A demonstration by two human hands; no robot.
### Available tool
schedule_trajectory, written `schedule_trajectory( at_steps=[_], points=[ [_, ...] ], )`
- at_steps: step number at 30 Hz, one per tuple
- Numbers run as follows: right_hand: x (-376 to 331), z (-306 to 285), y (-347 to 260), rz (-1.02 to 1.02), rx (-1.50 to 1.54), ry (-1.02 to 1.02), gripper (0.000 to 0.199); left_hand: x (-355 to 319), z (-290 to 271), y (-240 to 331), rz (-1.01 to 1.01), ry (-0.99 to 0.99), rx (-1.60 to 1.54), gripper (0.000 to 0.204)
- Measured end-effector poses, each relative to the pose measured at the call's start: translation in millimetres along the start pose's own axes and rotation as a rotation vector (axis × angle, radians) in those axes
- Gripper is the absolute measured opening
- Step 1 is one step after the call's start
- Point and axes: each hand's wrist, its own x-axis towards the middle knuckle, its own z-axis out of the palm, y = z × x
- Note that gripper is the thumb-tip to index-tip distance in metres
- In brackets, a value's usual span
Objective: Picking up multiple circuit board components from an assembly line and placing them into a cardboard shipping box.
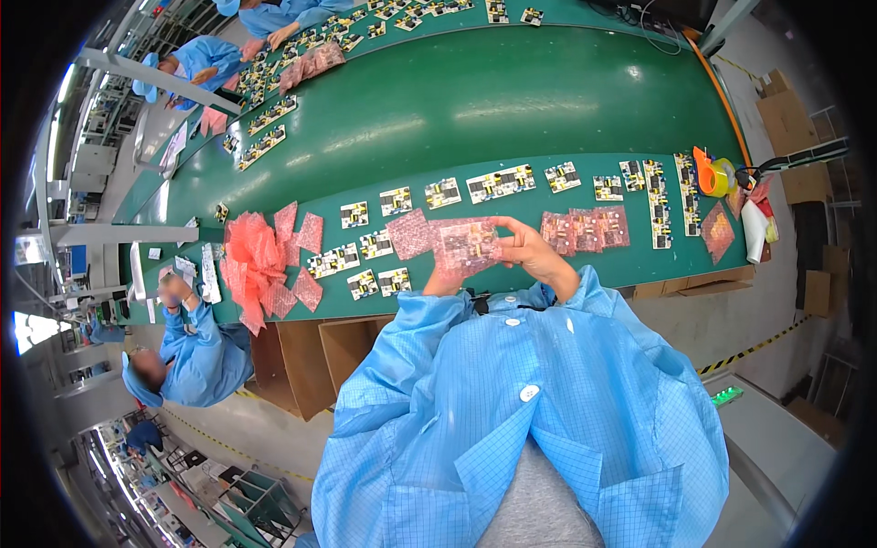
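Note:
In front of my chest is a pink bubble-wrap bag [468, 247] with a circuit board showing through it. My right hand [534, 251] pinches the bag's right edge between thumb and fingers. At the bag's left side, my left hand [442, 279] holds it from behind; the bag hides most of those fingers. A flat pink bubble bag [411, 234] lies just left of the held one. To the right of my right hand, several bagged circuit boards [585, 230] lie in an overlapping row. Bare circuit boards [442, 193] are spread beyond my hands.
A heap of pink bubble bags [251, 260] sits on the green table [384, 119] at left. Long board panels [658, 205] and a yellow tape roll [717, 178] are at right. A co-worker [196, 356] is at the left, with others across the table. Cardboard boxes [306, 356] stand below the edge.

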Motion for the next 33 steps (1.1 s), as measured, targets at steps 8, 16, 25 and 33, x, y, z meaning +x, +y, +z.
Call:
schedule_trajectory(
  at_steps=[8, 16, 25, 33],
  points=[
    [1, -4, 8, -0.016, -0.026, -0.073, 0.055, -1, 0, -16, 0.137, 0.121, 0.083, 0.036],
    [-3, -22, 9, -0.006, -0.174, 0.131, 0.043, -7, 16, 9, -0.094, 0.082, -0.441, 0.049],
    [-7, -62, 40, -0.107, -0.349, 0.38, 0.039, 41, 3, -52, -0.133, 0.143, -0.11, 0.038],
    [-72, -192, 50, -0.325, -0.91, 1.15, 0.045, 96, 0, -128, -0.329, 0.24, -0.4, 0.034]
  ],
)
